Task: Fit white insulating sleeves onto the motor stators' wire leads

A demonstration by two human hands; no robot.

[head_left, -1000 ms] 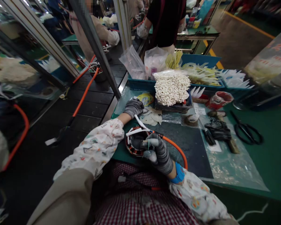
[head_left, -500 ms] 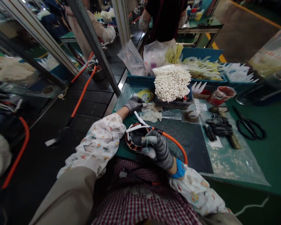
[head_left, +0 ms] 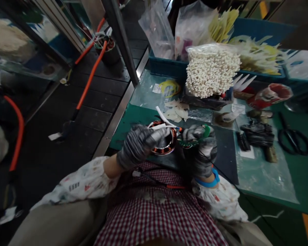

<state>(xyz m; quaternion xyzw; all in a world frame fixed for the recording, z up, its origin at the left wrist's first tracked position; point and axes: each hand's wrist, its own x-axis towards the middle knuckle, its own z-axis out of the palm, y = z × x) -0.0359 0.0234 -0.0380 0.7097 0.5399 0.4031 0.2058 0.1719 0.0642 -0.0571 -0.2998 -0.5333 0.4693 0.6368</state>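
Both my hands wear grey knit gloves and meet at the near edge of the green bench [head_left: 305,177]. My left hand [head_left: 137,145] is closed round the left side of a round stator [head_left: 165,145] with copper windings and white sleeved leads. My right hand [head_left: 201,147] is closed on the stator's right side and pinches a small green piece [head_left: 206,131] between its fingers. Where the orange cable joins the stator is hidden by my right hand.
A bag of white tube pieces [head_left: 212,68] stands behind the stator, before blue bins [head_left: 164,66] holding plastic bags and yellow and white strips. Paper slips [head_left: 177,111], a tape roll [head_left: 227,118], black ties [head_left: 256,133], scissors [head_left: 295,140] and a red cup [head_left: 269,95] lie on the bench. A dark conveyor [head_left: 92,102] carries an orange-cabled stator at left.
My left hand drew back from the paper slips and closed on the stator. My right hand now shows a green piece. The view dropped lower and closer to the bench.
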